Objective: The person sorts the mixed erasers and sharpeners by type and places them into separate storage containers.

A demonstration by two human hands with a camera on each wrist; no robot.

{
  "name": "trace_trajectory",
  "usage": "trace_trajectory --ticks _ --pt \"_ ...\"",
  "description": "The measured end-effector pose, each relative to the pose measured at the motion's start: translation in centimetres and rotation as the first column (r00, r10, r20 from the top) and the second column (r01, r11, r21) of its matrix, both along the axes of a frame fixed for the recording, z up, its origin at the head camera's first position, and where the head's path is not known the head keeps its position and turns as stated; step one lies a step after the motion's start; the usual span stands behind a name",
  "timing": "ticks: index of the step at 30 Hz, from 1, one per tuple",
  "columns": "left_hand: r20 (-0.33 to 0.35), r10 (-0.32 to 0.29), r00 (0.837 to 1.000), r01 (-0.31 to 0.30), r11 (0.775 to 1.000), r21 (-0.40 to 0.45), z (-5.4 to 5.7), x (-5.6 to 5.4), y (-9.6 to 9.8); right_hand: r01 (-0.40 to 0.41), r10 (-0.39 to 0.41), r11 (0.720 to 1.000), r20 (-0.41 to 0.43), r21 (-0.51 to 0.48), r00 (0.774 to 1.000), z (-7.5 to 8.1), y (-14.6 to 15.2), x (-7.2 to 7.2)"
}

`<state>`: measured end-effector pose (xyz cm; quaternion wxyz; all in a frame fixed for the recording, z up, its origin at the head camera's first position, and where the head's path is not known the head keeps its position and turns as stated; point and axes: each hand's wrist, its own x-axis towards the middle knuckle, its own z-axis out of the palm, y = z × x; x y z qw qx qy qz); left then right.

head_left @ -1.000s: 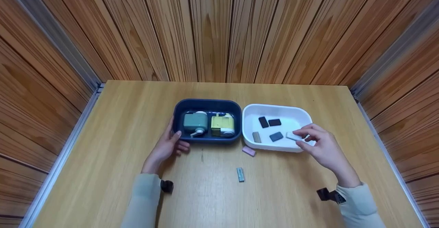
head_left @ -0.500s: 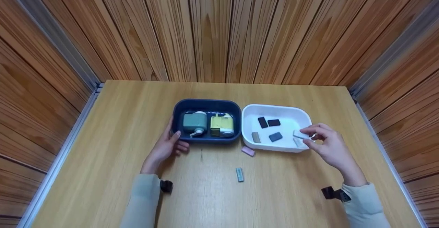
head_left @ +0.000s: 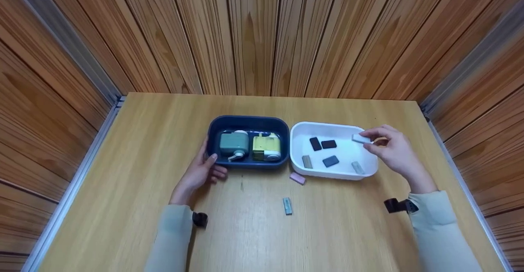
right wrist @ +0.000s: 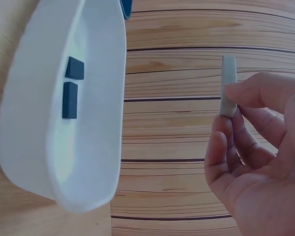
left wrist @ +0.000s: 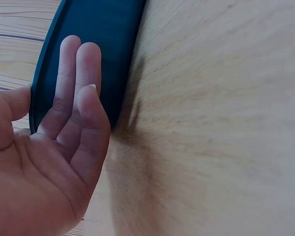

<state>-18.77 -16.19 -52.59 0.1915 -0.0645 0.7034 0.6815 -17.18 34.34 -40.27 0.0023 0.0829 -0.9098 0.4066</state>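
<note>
My right hand [head_left: 391, 148] pinches a white eraser [head_left: 361, 138] between thumb and fingers, raised over the right part of a white tub [head_left: 333, 174]. In the right wrist view the eraser [right wrist: 228, 86] stands apart from the tub [right wrist: 96, 147]. Inside the tub lie two black erasers [head_left: 315, 143], a dark grey-blue one [head_left: 330, 161], a tan one [head_left: 307, 162] and a pale one [head_left: 357, 167]. My left hand [head_left: 197, 176] holds the left front corner of a navy tub [head_left: 248, 165], thumb at its rim; in the left wrist view, fingers [left wrist: 88, 64] lie along its outer wall.
The navy tub contains a green crank pencil sharpener [head_left: 234, 142] and a yellow one [head_left: 266, 146]. A pink eraser [head_left: 297, 178] and a blue eraser [head_left: 287, 206] lie on the wooden table [head_left: 245, 239] in front. Wood-panelled walls [head_left: 254, 34] enclose the back and sides.
My right hand has lifted the white eraser and moved it toward the back right of the white tub, uncovering the pale eraser below. The left hand stays at the navy tub.
</note>
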Motion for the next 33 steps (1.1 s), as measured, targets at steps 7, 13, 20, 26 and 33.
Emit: trace_trajectory --ticks 7,13,20,26,33 --pt "0.018 -0.016 1.0 0.016 1.0 -0.005 0.4 -0.1 -0.1 0.017 -0.017 1.0 0.037 0.016 0.999 0.7 0.1 -1.9" --pt "0.005 -0.008 1.0 0.008 1.0 -0.006 0.1 0.0 0.0 0.018 -0.019 1.0 0.09 0.014 0.996 0.5 0.5 -3.0" --pt "-0.001 -0.004 1.0 0.004 1.0 0.004 0.0 -0.1 0.0 0.012 -0.013 1.0 0.128 0.015 0.992 0.0 0.8 -3.9" --pt "-0.004 -0.01 1.0 0.01 1.0 0.007 -0.1 -0.1 0.0 0.019 -0.023 0.999 0.137 0.035 0.99 -0.3 0.9 -4.1" --pt "0.006 0.0 1.0 0.0 1.0 -0.001 0.0 -0.2 0.0 0.027 -0.029 1.0 0.143 0.015 0.989 -0.7 1.5 -3.9"
